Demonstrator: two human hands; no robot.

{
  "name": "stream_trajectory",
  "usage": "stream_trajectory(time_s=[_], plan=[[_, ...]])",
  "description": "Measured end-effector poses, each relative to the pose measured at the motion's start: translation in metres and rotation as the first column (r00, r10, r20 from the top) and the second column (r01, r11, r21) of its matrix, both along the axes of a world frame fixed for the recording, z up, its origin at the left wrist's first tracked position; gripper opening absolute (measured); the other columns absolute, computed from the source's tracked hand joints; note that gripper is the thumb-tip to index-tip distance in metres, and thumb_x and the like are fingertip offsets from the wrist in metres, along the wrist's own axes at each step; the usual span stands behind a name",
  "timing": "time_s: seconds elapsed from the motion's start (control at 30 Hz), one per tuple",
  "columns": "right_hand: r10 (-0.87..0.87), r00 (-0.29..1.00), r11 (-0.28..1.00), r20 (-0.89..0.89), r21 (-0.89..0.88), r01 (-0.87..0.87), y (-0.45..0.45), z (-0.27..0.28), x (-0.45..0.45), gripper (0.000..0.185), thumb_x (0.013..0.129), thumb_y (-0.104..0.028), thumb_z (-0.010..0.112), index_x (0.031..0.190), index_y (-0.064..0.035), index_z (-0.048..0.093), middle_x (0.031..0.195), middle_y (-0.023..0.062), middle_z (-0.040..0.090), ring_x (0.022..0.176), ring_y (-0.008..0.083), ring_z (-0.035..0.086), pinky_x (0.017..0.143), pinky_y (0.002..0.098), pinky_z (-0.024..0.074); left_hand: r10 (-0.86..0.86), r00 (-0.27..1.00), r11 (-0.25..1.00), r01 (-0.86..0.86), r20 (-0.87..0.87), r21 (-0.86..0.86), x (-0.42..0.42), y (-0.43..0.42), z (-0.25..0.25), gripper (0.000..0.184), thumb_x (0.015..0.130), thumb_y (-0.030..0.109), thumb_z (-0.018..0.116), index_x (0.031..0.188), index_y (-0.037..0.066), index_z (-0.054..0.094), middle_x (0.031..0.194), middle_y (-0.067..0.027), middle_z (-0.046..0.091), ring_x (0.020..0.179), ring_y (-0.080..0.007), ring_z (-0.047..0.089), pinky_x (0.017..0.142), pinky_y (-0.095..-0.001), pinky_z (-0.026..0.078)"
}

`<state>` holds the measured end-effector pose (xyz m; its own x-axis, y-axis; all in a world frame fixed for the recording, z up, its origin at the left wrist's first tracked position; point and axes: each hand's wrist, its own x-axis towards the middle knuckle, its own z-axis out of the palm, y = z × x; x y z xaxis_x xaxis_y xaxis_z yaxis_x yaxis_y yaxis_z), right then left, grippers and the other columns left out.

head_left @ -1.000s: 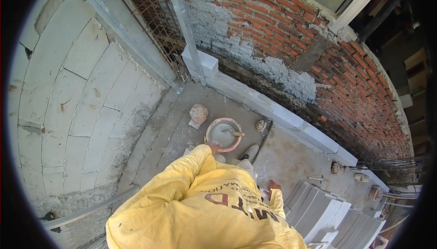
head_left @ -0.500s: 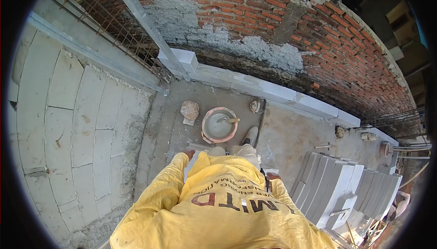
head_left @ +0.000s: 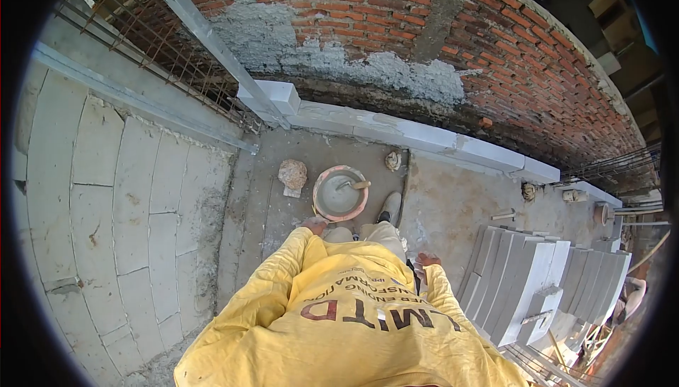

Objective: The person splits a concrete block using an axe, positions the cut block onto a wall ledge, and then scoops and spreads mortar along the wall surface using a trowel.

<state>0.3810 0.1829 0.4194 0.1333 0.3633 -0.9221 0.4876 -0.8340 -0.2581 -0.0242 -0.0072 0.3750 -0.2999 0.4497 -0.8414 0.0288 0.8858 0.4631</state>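
Since the last frame, the left hand (head_left: 316, 226) is coming across to the bucket (head_left: 344, 216), and the right hand (head_left: 427, 260) is showing slightly higher in my view. I am seeing the left hand right at the bucket's near-left rim, but I cannot tell whether it is touching or just beside it, nor whether its fingers are spread or pinching anything. The right hand is hanging past the person's other side, well apart from the bucket; its fingers are too small for me to read.

The bucket is standing upright on the floor (head_left: 445, 196), just ahead of the legs, holding grey mix (head_left: 335, 200). A trowel (head_left: 361, 185) is lying in it, handle reaching toward the right rim. A shoe (head_left: 391, 204) is planting itself just right of it. Left of the bucket, a rough lump (head_left: 292, 173) is resting by a pale piece (head_left: 291, 192); a smaller lump (head_left: 393, 161) is sitting ahead and right.

Farther out, white blocks (head_left: 424, 136) are running along below a brick wall (head_left: 537, 83), and stacked blocks (head_left: 523, 281) are filling the right.
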Motion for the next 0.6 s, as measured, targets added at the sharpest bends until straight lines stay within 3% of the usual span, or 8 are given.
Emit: stream_trajectory(time_s=[0.03,0.07,0.23,0.33,0.43,0.53,0.57,0.6], plan=[[-0.001,1.0,1.0,0.011,0.006,0.001,-0.004,-0.001,0.001,0.047,0.09,-0.025,0.066,0.13,-0.0073,0.051,0.114,0.0119,0.068,0.091,0.0266,0.068,0.068,0.0466,0.0526,0.021,0.999,1.0,-0.021,-0.032,0.005,-0.001,-0.004,-0.003,0.055,0.086,0.054,0.061,0.119,0.009,0.066,0.106,-0.0121,0.069,0.097,-0.0227,0.065,0.089,-0.0361,0.049],[-0.063,0.997,0.998,-0.054,-0.008,0.062,-0.006,0.0,0.005,0.03,0.089,-0.022,0.067,0.115,-0.0091,0.061,0.089,0.0066,0.067,0.059,0.0184,0.062,0.042,0.0339,0.0399,0.009,1.0,1.0,-0.009,-0.021,0.004,-0.003,-0.008,-0.005,0.052,0.087,0.052,0.06,0.115,0.01,0.067,0.104,-0.0129,0.069,0.096,-0.0239,0.066,0.089,-0.0367,0.049],[0.01,1.0,1.0,-0.007,-0.007,-0.01,-0.021,-0.012,0.027,0.023,0.087,-0.029,0.071,0.103,-0.0118,0.066,0.081,0.0036,0.068,0.058,0.0182,0.062,0.044,0.0338,0.0374,-0.134,0.985,0.99,0.129,-0.105,-0.047,-0.012,-0.037,-0.014,0.056,0.087,0.053,0.054,0.115,0.006,0.067,0.114,-0.0214,0.066,0.106,-0.0333,0.064,0.094,-0.0413,0.047],[0.01,1.0,0.999,-0.016,-0.034,-0.01,-0.023,-0.023,0.035,0.024,0.086,-0.033,0.071,0.1,-0.0131,0.067,0.081,0.0035,0.069,0.056,0.0171,0.062,0.043,0.0353,0.039,-0.284,0.934,0.95,0.244,-0.217,-0.193,-0.013,-0.076,-0.106,0.066,0.087,0.057,0.049,0.122,0.002,0.063,0.127,-0.0257,0.058,0.119,-0.0372,0.057,0.101,-0.0435,0.043],[0.009,1.0,1.0,0.019,-0.02,-0.009,-0.018,-0.038,0.037,0.02,0.088,-0.03,0.07,0.099,-0.0137,0.066,0.078,0.0029,0.068,0.05,0.0173,0.058,0.041,0.0342,0.0391,-0.012,0.998,0.928,-0.008,-0.053,-0.372,-0.009,-0.046,0.003,0.077,0.081,0.062,0.059,0.13,0.003,0.057,0.141,-0.0239,0.047,0.131,-0.0357,0.046,0.108,-0.0428,0.037],[-0.151,0.96,0.989,-0.238,-0.025,0.149,-0.01,-0.087,0.062,0.024,0.089,-0.017,0.068,0.108,-0.0062,0.059,0.078,0.0112,0.065,0.046,0.0166,0.052,0.037,0.0298,0.0366,-0.052,0.995,0.945,0.02,-0.09,-0.325,-0.007,-0.038,0.032,0.078,0.081,0.063,0.058,0.129,0.002,0.058,0.14,-0.0252,0.048,0.133,-0.0367,0.044,0.109,-0.0438,0.035],[-0.071,0.96,0.997,-0.27,-0.055,0.058,-0.006,-0.096,0.068,0.031,0.089,-0.02,0.067,0.116,-0.007,0.058,0.091,0.0135,0.069,0.059,0.0213,0.062,0.049,0.0355,0.0472,-0.187,0.98,0.945,0.16,-0.069,-0.286,-0.008,-0.031,0.045,0.075,0.082,0.062,0.055,0.13,0.003,0.057,0.139,-0.0237,0.049,0.131,-0.0366,0.046,0.108,-0.0435,0.037],[-0.06,0.98,0.998,-0.189,-0.042,0.053,-0.005,-0.075,0.052,0.031,0.089,-0.022,0.067,0.116,-0.0088,0.059,0.092,0.0115,0.069,0.062,0.0212,0.063,0.048,0.0349,0.0467,-0.318,0.946,0.923,0.297,-0.054,-0.244,-0.01,-0.022,0.06,0.073,0.084,0.061,0.052,0.131,0.004,0.056,0.139,-0.0222,0.05,0.129,-0.0364,0.048,0.107,-0.0432,0.038]])
